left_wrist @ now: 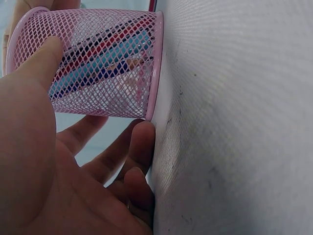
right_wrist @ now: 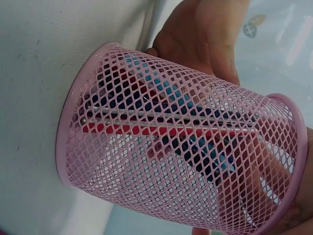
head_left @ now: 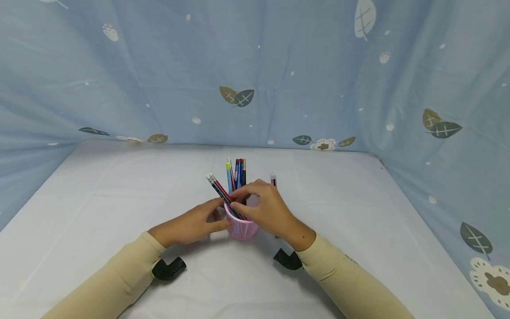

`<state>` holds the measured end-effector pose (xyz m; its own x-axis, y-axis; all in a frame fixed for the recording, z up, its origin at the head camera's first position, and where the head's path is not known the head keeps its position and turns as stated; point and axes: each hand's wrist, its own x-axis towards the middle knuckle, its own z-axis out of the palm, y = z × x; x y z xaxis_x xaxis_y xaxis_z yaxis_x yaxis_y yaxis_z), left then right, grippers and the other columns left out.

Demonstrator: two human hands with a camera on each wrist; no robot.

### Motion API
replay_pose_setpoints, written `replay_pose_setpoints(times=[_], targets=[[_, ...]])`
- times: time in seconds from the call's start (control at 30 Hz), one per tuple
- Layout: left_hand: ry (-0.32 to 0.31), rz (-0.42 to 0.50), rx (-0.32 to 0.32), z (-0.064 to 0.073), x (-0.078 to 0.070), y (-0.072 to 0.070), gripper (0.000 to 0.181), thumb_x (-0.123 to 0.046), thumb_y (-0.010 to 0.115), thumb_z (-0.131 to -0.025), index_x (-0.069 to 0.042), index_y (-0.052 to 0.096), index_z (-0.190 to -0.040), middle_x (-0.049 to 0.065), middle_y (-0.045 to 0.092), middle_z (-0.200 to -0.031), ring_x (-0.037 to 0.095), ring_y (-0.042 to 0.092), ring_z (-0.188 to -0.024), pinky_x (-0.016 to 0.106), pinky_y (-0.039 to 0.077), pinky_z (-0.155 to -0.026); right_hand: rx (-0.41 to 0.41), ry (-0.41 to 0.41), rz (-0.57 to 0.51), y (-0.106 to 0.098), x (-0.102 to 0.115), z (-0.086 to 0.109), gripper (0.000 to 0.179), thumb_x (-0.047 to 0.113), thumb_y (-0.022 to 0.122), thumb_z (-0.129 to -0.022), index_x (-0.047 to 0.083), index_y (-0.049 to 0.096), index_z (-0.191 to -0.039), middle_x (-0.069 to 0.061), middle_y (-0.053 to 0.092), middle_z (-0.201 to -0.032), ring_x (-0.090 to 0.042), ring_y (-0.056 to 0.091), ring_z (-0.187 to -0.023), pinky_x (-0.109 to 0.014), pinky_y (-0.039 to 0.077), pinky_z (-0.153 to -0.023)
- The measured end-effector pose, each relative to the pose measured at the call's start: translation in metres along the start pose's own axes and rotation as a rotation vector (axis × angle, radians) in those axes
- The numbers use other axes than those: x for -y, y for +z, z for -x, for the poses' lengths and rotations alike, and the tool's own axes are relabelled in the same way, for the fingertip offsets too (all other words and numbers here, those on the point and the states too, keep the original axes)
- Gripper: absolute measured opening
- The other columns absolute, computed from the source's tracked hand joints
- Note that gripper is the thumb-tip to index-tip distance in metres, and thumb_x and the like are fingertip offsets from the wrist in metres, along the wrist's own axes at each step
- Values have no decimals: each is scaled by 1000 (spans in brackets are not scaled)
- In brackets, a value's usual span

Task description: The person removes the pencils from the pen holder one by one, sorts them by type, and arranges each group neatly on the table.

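Note:
A pink mesh pen holder (head_left: pixel 241 230) stands upright on the white table. My left hand (head_left: pixel 195 223) holds its left side, thumb in front and fingers reaching behind; in the left wrist view the thumb (left_wrist: pixel 46 58) lies against the mesh. Over the rim, my right hand (head_left: pixel 267 208) pinches dark and red pencils (head_left: pixel 219 188) with white eraser ends, which lean left with their lower ends inside the holder. Several pens (head_left: pixel 237 173), blue, black and one yellow-topped, stand at the back of it. Through the mesh in the right wrist view, a red pencil (right_wrist: pixel 171 131) shows.
Dark pencils (head_left: pixel 273 179) lie on the table right of the holder, partly hidden by my right hand. A black curved piece (head_left: pixel 169 269) is at the left wrist, another (head_left: pixel 287 259) at the right. A blue leaf-patterned curtain (head_left: pixel 255 66) hangs behind the table.

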<state>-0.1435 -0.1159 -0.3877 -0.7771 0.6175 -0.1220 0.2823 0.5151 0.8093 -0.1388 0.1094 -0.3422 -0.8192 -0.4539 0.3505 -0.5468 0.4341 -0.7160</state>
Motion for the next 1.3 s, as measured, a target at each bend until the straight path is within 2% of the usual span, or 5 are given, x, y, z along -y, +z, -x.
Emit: replay_pose_setpoints(times=[0.2, 0.43, 0.67, 1.0, 1.3], targets=[[-16, -2, 1, 0, 0, -1, 64, -46, 58, -99, -21, 35, -153, 4, 60, -120, 18, 57, -97, 34, 52, -68, 3, -1, 12, 1, -1, -1, 15, 14, 80, -85, 12, 78, -100, 5, 72, -89, -10, 57, -91, -33, 50, -80], [-19, -12, 0, 2, -1, -2, 62, -46, 59, -99, -17, 39, -150, 6, 61, -114, 18, 57, -93, 33, 49, -68, 21, 9, 5, 0, 2, -1, 15, 16, 80, -86, 13, 77, -100, 5, 72, -91, -13, 56, -91, -28, 47, -79], [-30, -26, -7, 2, -1, -2, 59, -48, 59, -99, -18, 41, -147, 6, 61, -110, 18, 55, -89, 34, 48, -68, 29, 27, 3, 0, 2, -1, 11, 15, 80, -85, 15, 76, -96, 6, 71, -92, -13, 56, -92, -30, 47, -82], [-24, -29, -9, 1, 0, -2, 60, -47, 59, -98, -17, 41, -147, 5, 61, -108, 17, 56, -90, 34, 47, -71, 57, 20, 26, 0, 1, -1, 19, 15, 81, -84, 13, 79, -103, 4, 74, -93, -14, 56, -91, -41, 51, -78], [-49, -32, -9, 1, -2, -2, 60, -49, 59, -98, -23, 40, -149, 3, 60, -108, 18, 56, -91, 34, 48, -72, 70, -21, 56, -2, 1, -2, 18, 14, 81, -84, 13, 80, -102, 3, 75, -94, -14, 57, -90, -35, 52, -75]])
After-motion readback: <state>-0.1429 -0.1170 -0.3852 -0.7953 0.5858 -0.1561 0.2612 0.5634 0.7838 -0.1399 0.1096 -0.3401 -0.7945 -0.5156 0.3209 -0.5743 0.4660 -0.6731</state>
